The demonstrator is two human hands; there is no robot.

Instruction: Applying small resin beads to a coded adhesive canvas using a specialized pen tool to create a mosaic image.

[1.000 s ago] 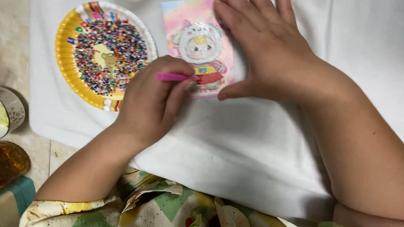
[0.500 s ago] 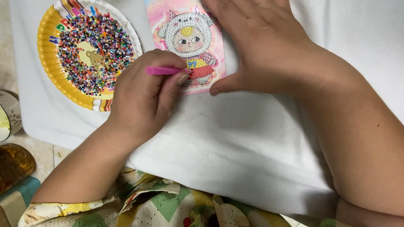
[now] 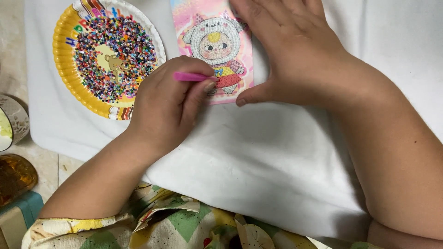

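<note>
Pink pen sat pinched in my left hand, tip on the bead picture card, a pink sheet with a white-hooded figure at 12 o'clock. Right hand lay flat, fingers spread, pinning the card. At 10 o'clock, a yellow paper plate held mixed coloured beads.

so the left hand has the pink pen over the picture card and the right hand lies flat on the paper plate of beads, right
Not quite. The head view shows the right hand lying flat on the picture card, not on the paper plate of beads, which sits apart to the left. The left hand does have the pink pen over the card.
</note>
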